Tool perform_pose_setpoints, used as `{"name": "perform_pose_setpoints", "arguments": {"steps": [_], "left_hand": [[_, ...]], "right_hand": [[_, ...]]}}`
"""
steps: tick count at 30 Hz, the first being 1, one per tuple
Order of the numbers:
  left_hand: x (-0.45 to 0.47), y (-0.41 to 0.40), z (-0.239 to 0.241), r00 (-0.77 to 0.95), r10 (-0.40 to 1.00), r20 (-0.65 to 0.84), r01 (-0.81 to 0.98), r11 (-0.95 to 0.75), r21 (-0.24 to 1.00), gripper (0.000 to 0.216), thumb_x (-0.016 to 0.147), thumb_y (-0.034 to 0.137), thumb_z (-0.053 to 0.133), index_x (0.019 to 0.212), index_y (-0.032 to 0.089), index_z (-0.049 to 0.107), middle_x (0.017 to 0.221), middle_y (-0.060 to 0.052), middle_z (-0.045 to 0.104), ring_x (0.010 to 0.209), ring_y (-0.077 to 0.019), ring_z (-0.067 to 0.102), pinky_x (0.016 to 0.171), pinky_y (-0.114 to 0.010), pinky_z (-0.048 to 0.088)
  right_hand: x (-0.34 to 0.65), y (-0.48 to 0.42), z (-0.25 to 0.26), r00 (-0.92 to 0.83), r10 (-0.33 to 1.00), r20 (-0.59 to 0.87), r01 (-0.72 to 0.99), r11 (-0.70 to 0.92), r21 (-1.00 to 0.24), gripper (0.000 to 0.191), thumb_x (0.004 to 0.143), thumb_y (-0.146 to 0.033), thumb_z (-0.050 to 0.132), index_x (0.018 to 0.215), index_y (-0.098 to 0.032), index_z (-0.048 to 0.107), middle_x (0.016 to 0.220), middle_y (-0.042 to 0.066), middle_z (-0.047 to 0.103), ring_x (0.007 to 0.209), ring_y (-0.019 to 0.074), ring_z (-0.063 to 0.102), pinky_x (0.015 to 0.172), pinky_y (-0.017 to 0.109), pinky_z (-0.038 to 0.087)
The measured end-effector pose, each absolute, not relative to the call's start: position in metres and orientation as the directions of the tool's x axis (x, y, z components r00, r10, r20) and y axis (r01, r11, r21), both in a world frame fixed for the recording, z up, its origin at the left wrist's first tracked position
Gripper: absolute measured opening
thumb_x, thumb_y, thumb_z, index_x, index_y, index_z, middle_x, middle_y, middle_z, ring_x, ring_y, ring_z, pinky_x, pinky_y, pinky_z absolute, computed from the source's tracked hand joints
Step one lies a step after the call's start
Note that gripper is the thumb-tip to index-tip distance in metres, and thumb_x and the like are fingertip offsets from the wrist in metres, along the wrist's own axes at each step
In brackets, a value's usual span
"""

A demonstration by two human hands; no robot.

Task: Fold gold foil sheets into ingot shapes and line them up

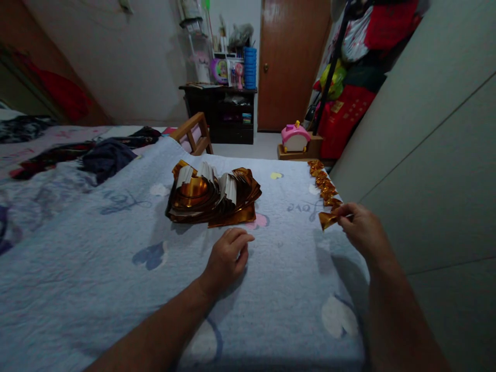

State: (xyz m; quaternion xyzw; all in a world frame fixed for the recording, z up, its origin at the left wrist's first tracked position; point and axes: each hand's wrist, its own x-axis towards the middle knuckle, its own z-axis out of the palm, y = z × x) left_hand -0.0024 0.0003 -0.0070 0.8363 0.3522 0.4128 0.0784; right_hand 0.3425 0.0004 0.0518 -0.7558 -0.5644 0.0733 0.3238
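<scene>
My right hand (361,227) pinches a small folded gold paper piece (327,219) at the right edge of the bed. It sits at the near end of a row of several folded gold pieces (323,184) laid along that edge. My left hand (228,257) rests on the light blue blanket (116,268) with its fingers loosely curled and nothing visible in them. Just beyond it lies a fanned pile of gold foil paper sheets (213,195).
Dark clothes (104,155) lie on the bed at the left. A wooden chair (194,133) stands past the bed. A dark shelf unit (222,111), a brown door (290,62), a pink toy (295,137) and red bags (344,119) fill the far side. A grey wall (426,129) runs along the right.
</scene>
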Motion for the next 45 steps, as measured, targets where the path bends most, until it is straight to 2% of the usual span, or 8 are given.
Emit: {"name": "perform_pose_setpoints", "arguments": {"steps": [4,9,14,22,30,34,39,45], "left_hand": [[-0.002,0.001,-0.009,0.423,0.665,0.615,0.515,-0.735,0.441,0.025,0.085,0.003,0.052,0.1,0.017,0.065,0.096,-0.007,0.066,0.09,-0.0209,0.064,0.08,-0.033,0.056],[-0.002,0.002,-0.01,0.427,0.691,0.583,0.509,-0.717,0.476,0.024,0.085,0.003,0.051,0.099,0.017,0.066,0.094,-0.007,0.067,0.089,-0.0211,0.065,0.079,-0.035,0.055],[-0.003,0.002,-0.009,0.439,0.682,0.584,0.498,-0.726,0.473,0.024,0.084,0.004,0.051,0.097,0.016,0.066,0.092,-0.008,0.068,0.087,-0.0213,0.065,0.077,-0.035,0.055],[-0.004,0.003,-0.01,0.442,0.696,0.566,0.496,-0.715,0.492,0.024,0.083,0.003,0.052,0.097,0.016,0.067,0.092,-0.008,0.068,0.087,-0.0209,0.065,0.077,-0.034,0.055],[-0.006,0.003,-0.009,0.442,0.708,0.551,0.49,-0.705,0.513,0.025,0.082,0.004,0.052,0.097,0.017,0.066,0.092,-0.007,0.068,0.087,-0.0211,0.066,0.077,-0.034,0.055],[-0.006,0.003,-0.009,0.441,0.714,0.543,0.497,-0.698,0.515,0.024,0.083,0.005,0.051,0.097,0.018,0.066,0.092,-0.008,0.068,0.087,-0.0212,0.065,0.077,-0.034,0.055],[-0.006,0.003,-0.008,0.45,0.724,0.523,0.506,-0.689,0.518,0.023,0.084,0.006,0.05,0.097,0.018,0.066,0.092,-0.008,0.069,0.088,-0.0212,0.065,0.078,-0.035,0.055],[-0.006,0.003,-0.008,0.449,0.719,0.531,0.501,-0.694,0.517,0.023,0.084,0.006,0.051,0.096,0.018,0.066,0.091,-0.007,0.069,0.086,-0.0214,0.066,0.077,-0.035,0.055]], "right_hand": [[0.381,-0.005,0.037,0.589,0.759,0.277,0.744,-0.376,-0.552,0.011,0.063,-0.022,0.054,0.07,-0.021,0.063,0.067,0.005,0.064,0.059,0.0186,0.055,0.059,0.03,0.038],[0.399,-0.007,0.008,0.687,0.671,0.279,0.668,-0.431,-0.607,0.014,0.061,-0.02,0.051,0.07,-0.021,0.061,0.064,0.005,0.063,0.059,0.02,0.055,0.057,0.032,0.038],[0.4,0.0,-0.01,0.645,0.694,0.32,0.706,-0.38,-0.598,0.012,0.063,-0.021,0.05,0.071,-0.022,0.059,0.071,0.007,0.065,0.066,0.0228,0.057,0.064,0.034,0.041],[0.399,0.004,-0.014,0.629,0.705,0.327,0.73,-0.392,-0.559,0.015,0.064,-0.025,0.051,0.077,-0.021,0.059,0.08,0.011,0.065,0.076,0.0268,0.059,0.074,0.038,0.044],[0.395,0.007,-0.014,0.618,0.704,0.35,0.757,-0.412,-0.508,0.006,0.067,-0.026,0.05,0.068,-0.023,0.055,0.073,0.009,0.061,0.072,0.025,0.055,0.074,0.038,0.042],[0.395,0.007,-0.014,0.607,0.699,0.379,0.77,-0.398,-0.498,0.015,0.068,-0.027,0.051,0.073,-0.019,0.062,0.075,0.01,0.061,0.073,0.0252,0.055,0.075,0.039,0.044],[0.391,0.006,-0.015,0.519,0.726,0.451,0.83,-0.301,-0.47,0.034,0.07,-0.026,0.049,0.091,-0.014,0.072,0.089,0.013,0.065,0.078,0.0247,0.057,0.08,0.039,0.046],[0.389,0.008,-0.018,0.5,0.745,0.441,0.851,-0.328,-0.411,0.036,0.073,-0.025,0.046,0.088,-0.012,0.076,0.086,0.014,0.065,0.08,0.0265,0.058,0.082,0.04,0.045]]}}
